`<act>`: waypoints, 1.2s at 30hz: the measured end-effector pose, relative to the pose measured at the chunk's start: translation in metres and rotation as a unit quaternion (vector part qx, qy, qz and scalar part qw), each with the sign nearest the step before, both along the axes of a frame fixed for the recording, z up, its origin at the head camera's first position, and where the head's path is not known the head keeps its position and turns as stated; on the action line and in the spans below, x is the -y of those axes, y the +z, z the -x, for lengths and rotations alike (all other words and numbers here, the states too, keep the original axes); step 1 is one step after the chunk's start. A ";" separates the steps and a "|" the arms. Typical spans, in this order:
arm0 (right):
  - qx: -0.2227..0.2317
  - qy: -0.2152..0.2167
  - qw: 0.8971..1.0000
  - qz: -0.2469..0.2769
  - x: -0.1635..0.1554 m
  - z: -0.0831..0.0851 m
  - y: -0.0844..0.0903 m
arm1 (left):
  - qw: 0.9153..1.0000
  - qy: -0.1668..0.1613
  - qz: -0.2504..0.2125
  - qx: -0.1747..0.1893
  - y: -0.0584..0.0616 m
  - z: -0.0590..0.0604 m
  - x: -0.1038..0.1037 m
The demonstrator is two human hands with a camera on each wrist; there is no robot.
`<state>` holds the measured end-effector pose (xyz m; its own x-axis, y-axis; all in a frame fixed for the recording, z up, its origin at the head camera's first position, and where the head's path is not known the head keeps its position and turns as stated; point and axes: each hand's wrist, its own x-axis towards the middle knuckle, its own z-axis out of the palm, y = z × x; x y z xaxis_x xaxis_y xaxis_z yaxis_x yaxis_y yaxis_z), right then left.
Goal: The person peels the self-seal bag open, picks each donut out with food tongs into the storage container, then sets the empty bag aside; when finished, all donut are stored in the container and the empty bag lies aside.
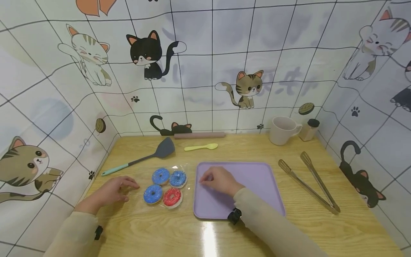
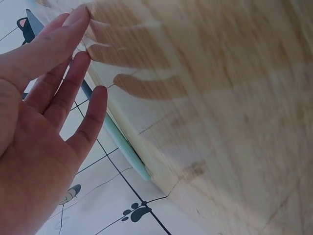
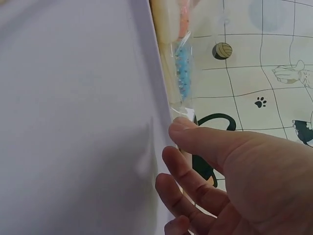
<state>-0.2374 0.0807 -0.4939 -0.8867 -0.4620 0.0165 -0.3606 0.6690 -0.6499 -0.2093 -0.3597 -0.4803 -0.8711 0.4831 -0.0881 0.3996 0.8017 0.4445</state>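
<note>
My left hand is just above the wooden table, left of several doughnuts in clear plastic. In the left wrist view its fingers are loosely bent and hold nothing. The doughnuts include a dark blue one, a speckled blue one and a red-iced one. Over the left part of a flat lilac tray is my right hand, to the right of the doughnuts. Its thumb and fingers are slightly bent, apart, with nothing between them in the right wrist view.
Behind the left hand lies a spatula with a mint handle. A yellow spoon and a rolling pin lie near the back wall. Metal tongs lie right of the tray; a mug and a jar stand behind them.
</note>
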 end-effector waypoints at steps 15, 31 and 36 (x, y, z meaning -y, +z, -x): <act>-0.027 -0.048 0.998 0.031 0.006 -0.002 0.007 | 1.000 -0.003 -0.001 -0.004 0.004 0.005 -0.007; -0.014 0.000 0.999 -0.030 0.024 -0.017 0.008 | 0.995 0.055 -0.061 -0.063 0.010 0.017 -0.045; -0.026 0.003 0.998 -0.051 0.025 -0.019 0.006 | 0.992 0.044 -0.091 -0.076 0.003 0.022 -0.059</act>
